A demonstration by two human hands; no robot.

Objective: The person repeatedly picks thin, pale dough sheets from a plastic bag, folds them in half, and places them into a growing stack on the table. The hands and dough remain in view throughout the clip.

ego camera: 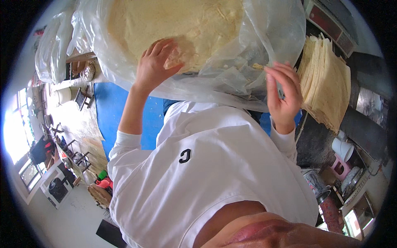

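Before me is a wide, pale yellow layer of thin flatbread-like sheets (186,18), with clear plastic sheeting (130,74) around and partly over it. My left hand (158,59) is over its near left part, fingers and thumb apart; a blurred patch beside the thumb hides what is there. To the right, my right hand (285,93) is raised by the plastic's right side, fingers bent and thumb near the index finger. A small yellow scrap (257,66) shows at those fingertips; whether they grip it I cannot tell.
A folded stack of thin tan sheets (325,83) lies close to my right hand. Blue floor covering (124,108) shows below the plastic. A small stool (83,97) and a white bucket (63,95) stand at left. Lower right are a white container (342,148) and a pink stool (340,167).
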